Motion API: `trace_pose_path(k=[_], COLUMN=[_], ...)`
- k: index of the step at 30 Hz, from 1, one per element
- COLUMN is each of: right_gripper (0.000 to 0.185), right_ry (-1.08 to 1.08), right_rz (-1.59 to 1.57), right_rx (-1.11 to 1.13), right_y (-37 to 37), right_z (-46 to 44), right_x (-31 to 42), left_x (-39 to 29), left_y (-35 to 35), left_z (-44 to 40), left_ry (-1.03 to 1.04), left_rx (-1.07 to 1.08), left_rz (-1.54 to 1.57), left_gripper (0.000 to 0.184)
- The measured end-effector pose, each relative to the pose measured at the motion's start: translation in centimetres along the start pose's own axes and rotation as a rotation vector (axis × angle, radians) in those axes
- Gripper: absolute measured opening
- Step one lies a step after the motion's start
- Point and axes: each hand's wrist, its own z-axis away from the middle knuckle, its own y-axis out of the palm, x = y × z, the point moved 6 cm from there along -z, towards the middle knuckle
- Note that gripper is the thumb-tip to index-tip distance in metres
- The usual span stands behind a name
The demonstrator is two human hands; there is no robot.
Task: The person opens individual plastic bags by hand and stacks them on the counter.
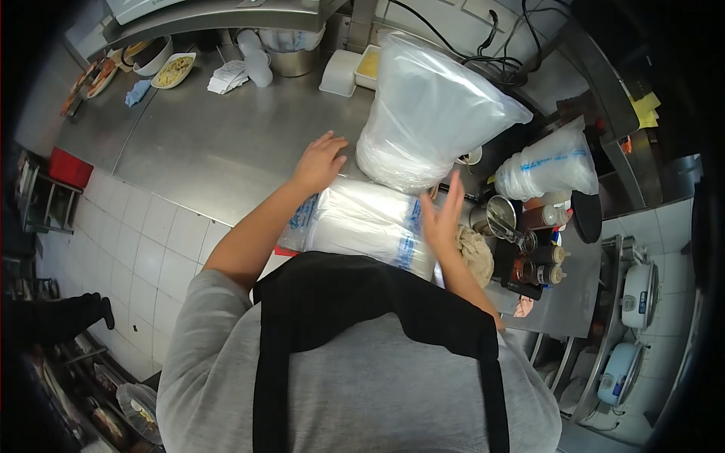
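A plastic-wrapped white pack with blue print (362, 223) lies at the front edge of the steel counter, against my apron. My left hand (321, 162) hovers by its far left corner, fingers apart and nothing in them. At the pack's right end is my right hand (445, 215), its fingers stretched out; whether it touches the wrapping I cannot tell. Just beyond the pack stands a large clear plastic bag (438, 106) with white contents low down. To the right leans a sleeve of stacked containers (547, 162) in clear plastic with blue print.
Sauce bottles (547, 264) and a metal pot (498, 215) crowd the right side. A beige cloth (474, 257) lies near my right forearm. Along the back are a bowl of food (174, 70), paper slips (228, 77) and a white container (341, 73). An overhead shelf (226, 26) juts over the counter.
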Motion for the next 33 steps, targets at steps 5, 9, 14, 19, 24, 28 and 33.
trace_pose_path(k=[5, 9, 14, 19, 24, 28, 33], right_gripper=[0.029, 0.020, 0.038, 0.041, 0.016, 0.013, 0.014], right_ry=[-0.235, -0.353, -0.201, 0.059, 0.527, 0.603, 0.490], right_rz=[0.255, 0.116, -0.003, -0.202, -0.707, -0.920, -0.926], right_rx=[0.285, 0.248, 0.384, 0.851, 0.724, 0.426, 0.323], right_y=[0.8, -0.9, -4.0, -4.0, -5.9, -6.0, -8.6], right_z=[6.5, 5.5, 1.6, 0.4, 0.2, -0.3, -0.6], right_x=[1.4, 3.6, 8.9, 7.4, 0.8, 3.4, 4.8], left_x=[-4.6, -10.3, -13.6, -16.4, -10.5, -8.0, -7.5], left_y=[-3.9, -2.8, -1.7, -5.9, -8.1, -7.0, -7.4], left_z=[2.3, 3.7, 4.8, 4.2, 4.5, 5.5, 5.9], left_ry=[0.017, 0.115, 0.084, 0.174, -0.032, -0.430, -0.518], left_rx=[-0.006, 0.262, 0.703, 0.718, 0.410, 0.238, 0.156], left_rz=[0.104, 0.241, 0.332, 0.253, 0.407, 1.039, 1.142], left_gripper=[0.044, 0.047, 0.029, 0.023, 0.014, 0.009, 0.012])
